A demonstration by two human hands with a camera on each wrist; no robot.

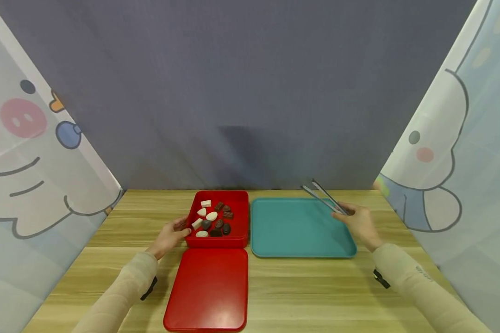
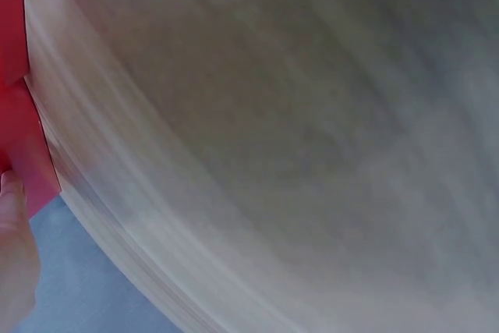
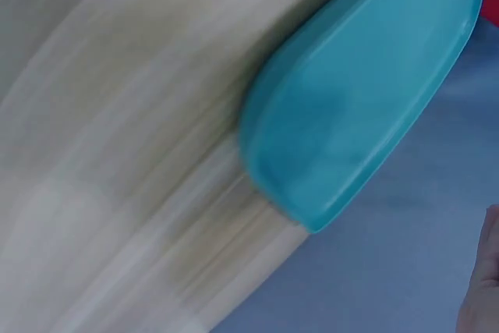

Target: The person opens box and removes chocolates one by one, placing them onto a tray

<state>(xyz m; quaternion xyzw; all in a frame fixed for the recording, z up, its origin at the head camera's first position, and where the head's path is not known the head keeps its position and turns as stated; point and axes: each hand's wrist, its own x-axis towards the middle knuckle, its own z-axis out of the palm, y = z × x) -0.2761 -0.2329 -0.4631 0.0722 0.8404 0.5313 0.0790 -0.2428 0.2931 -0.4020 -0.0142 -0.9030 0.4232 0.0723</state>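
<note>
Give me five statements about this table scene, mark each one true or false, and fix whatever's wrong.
1. The right hand holds tongs. True.
2. The tips of the tongs touch each other. False: they stand apart.
3. The left hand touches the red box. True.
4. The teal tray lies to the right of the red box. True.
5. The red box is empty. False: it holds dark and white pieces.

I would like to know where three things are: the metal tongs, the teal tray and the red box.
Metal tongs (image 1: 317, 196): head view, on the paler arm.
Teal tray (image 1: 296, 231): head view, on its bare floor.
Red box (image 1: 216, 242): head view, on its front wall.
</note>
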